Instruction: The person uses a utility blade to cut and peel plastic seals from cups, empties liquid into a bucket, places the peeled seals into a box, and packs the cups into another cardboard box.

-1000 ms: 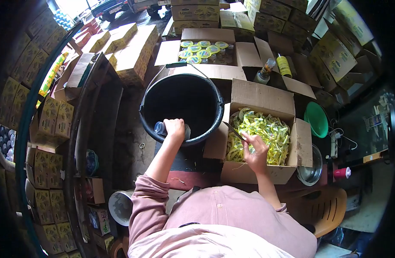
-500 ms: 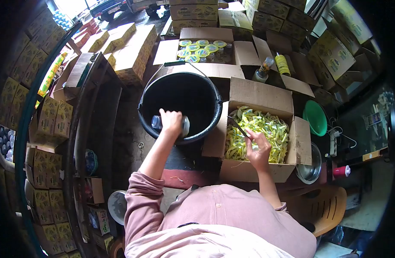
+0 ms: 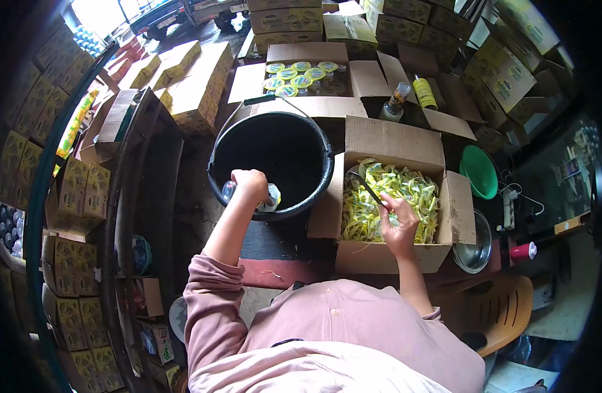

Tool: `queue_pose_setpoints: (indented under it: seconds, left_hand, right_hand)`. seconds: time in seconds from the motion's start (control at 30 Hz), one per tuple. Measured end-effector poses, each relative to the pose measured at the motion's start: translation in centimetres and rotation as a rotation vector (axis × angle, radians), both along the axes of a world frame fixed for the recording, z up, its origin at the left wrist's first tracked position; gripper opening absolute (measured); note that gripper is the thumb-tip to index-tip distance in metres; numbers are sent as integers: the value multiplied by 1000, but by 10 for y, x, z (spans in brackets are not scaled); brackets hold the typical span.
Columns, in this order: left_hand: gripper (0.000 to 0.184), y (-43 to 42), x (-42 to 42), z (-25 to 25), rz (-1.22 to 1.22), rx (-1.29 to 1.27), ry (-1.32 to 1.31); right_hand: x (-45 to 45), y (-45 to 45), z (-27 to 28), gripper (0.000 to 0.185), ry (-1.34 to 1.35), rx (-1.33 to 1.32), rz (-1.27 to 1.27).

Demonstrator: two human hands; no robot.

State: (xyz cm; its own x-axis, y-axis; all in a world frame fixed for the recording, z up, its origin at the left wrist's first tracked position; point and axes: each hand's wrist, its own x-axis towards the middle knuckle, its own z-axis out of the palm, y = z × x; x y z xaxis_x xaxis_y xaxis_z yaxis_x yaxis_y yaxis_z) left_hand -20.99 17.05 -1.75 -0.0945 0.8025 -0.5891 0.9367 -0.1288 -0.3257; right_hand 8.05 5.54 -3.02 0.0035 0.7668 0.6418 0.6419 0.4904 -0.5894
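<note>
My left hand [image 3: 250,188] is closed around a clear plastic container [image 3: 272,197], held on its side over the near-left rim of a black bucket [image 3: 327,190]. Most of the container is hidden by my fingers. A thin tool with a dark handle [image 3: 373,194] is pinched in my right hand [image 3: 400,226]; its far end looks rounded, but I cannot tell its kind. That hand is above an open cardboard box [image 3: 396,143] filled with crumpled yellow and clear plastic strips [image 3: 412,192].
Behind the bucket, an open carton [image 3: 307,52] holds several yellow-lidded containers [image 3: 288,74]. A bottle [image 3: 396,101], a yellow roll [image 3: 424,93], a green bowl [image 3: 479,171] and a metal bowl [image 3: 474,249] lie to the right. A dark shelf [image 3: 127,177] stands left.
My left hand has turned the container and shifted slightly left, covering more of it. My right hand has moved a little right, the tool still in it. The view has shifted slightly.
</note>
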Motion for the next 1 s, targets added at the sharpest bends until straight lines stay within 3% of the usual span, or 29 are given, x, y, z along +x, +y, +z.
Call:
queue_pose_setpoints:
  seconds: [0.07,0.1,0.13,0.27,0.4,0.5,0.53,0.8,0.93,1.0]
  left_hand:
    - [69,5,-1,3,-48,34,-109]
    - [69,2,2,2,-77,-44,-24]
    - [67,1,5,7,86,-119,-52]
    - [67,4,1,0,-41,186,-245]
    - [65,0,8,4,75,-69,-36]
    - [68,6,6,-3,-37,28,7]
    - [69,3,5,-5,1,-120,-15]
    - [69,6,1,2,-5,-108,-132]
    - [55,-4,-7,0,27,479,-738]
    - [49,-7,-5,-3,163,565,-1065]
  right_hand:
    - [0,1,4,30,11,1,-9]
    - [-1,0,6,30,28,-18,-17]
    - [-2,-1,7,31,45,-35,-26]
    - [-4,0,8,29,318,-116,-14]
    - [-8,0,6,32,693,-277,40]
    - [-8,2,7,35,837,-316,104]
    - [-9,2,7,36,900,-334,130]
    - [-10,8,-14,36,1148,-491,352]
    - [-22,6,-5,30,1300,-586,360]
    - [-26,9,-3,26,1257,-654,323]
